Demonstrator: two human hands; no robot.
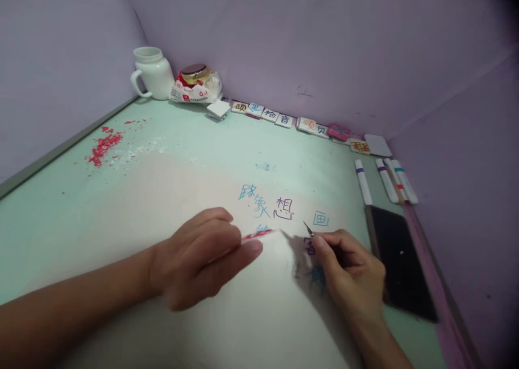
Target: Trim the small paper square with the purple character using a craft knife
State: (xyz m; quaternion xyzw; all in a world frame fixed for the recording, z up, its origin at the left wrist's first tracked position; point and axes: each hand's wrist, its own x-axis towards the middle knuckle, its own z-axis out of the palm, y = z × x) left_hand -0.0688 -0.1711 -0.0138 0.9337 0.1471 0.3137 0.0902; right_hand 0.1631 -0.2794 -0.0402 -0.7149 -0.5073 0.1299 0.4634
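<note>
My left hand [206, 261] pinches a thin red-and-white tile [261, 233] between thumb and fingers, seen nearly edge-on. A craft knife [309, 230] is gripped in my right hand [351, 272], its pointed blade tilted up to the left; most of the handle is hidden by the fingers. A gap lies between the blade and the tile. Under both hands is a large pale sheet [154, 196] bearing handwritten blue and purple characters [284, 208]. The right hand covers part of the writing.
Lettered tiles [270, 114] line the back wall, near a white mug [156, 74] and a wrapped jar [197, 85]. Red shavings [104, 146] lie at left. Capped markers [387, 180] and a dark tablet-like slab [401, 261] rest at right.
</note>
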